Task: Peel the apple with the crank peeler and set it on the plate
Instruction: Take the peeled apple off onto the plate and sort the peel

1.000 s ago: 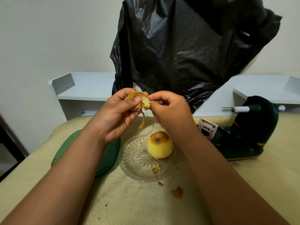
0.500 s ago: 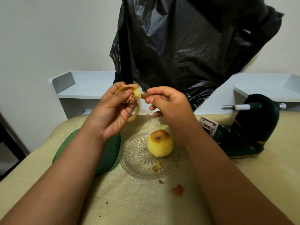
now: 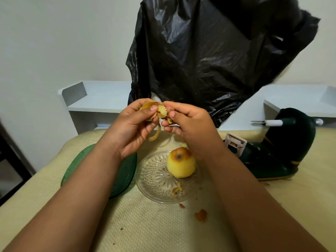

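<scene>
The peeled apple sits on the clear cut-glass plate, toward the plate's 2 o'clock edge, its browned stem end turned up toward the camera. A small scrap of peel lies on the plate at the apple's 6 o'clock, and two more orange-brown bits lie on the yellow cloth-covered desk just past the plate's 5 o'clock rim.

Above the plate, at its 12 o'clock, both hands meet around a curled strip of apple peel. The left hand pinches the peel between thumb and curled fingers, with a loose tail of peel hanging down below it. The right hand has its fingers curled too, its fingertips nipping the same peel from the 3 o'clock side.

The dark green crank peeler stands on the desk at the plate's 3 o'clock, well apart from the hands, its pronged fork pointing toward 9 o'clock and bare. A green mat lies at the plate's 9 o'clock, touching or just under its rim. A black plastic bag hangs behind the desk at 12 o'clock, in front of white shelving.
</scene>
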Available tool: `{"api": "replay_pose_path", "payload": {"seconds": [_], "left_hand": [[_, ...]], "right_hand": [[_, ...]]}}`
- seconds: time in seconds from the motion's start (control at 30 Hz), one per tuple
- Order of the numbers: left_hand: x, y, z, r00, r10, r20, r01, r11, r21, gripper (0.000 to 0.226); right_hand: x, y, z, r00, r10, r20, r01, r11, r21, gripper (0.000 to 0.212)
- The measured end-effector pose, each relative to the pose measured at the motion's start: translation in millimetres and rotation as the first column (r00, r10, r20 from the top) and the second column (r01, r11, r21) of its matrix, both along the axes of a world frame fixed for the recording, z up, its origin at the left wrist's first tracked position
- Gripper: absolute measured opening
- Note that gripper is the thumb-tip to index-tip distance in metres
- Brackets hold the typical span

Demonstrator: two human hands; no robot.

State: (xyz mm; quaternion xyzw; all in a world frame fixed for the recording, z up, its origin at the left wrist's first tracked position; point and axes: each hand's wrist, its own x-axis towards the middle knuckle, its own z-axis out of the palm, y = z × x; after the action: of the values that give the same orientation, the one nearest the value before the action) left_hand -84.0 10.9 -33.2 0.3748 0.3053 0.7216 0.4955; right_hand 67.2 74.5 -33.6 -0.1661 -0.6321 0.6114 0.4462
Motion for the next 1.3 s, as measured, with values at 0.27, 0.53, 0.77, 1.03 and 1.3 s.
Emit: {"api": "replay_pose_path", "payload": {"seconds": [0.27, 0.53, 0.77, 1.03, 1.3], "left_hand": [[9, -3, -1, 0.986, -0.073, -0.150, 0.062, 0.995, -0.075, 0.036], [7, -1, 2, 0.989, 0.145, -0.016, -0.146, 0.989, -0.032, 0.031], [3, 1, 3, 0.975, 0.180, 0.129, -0.179, 0.984, -0.020, 0.022], [2, 2, 1, 0.978, 0.203, 0.047, -0.199, 0.977, -0.081, 0.020], [6, 4, 0, 0.978, 0.208, -0.025, -0.210, 0.969, -0.132, 0.020]], "right_hand": [[4, 3, -3, 0.952, -0.233, 0.196, 0.193, 0.960, 0.203, 0.016], [9, 14, -2, 0.952, -0.290, 0.099, 0.283, 0.956, 0.073, 0.023], [5, 24, -15, 0.758, -0.471, 0.450, 0.425, 0.881, 0.207, 0.030], [5, 32, -20, 0.455, -0.369, 0.810, 0.183, 0.929, 0.321, 0.025], [-1, 33, -23, 0.382, -0.327, 0.864, 0.080, 0.944, 0.321, 0.030]]}}
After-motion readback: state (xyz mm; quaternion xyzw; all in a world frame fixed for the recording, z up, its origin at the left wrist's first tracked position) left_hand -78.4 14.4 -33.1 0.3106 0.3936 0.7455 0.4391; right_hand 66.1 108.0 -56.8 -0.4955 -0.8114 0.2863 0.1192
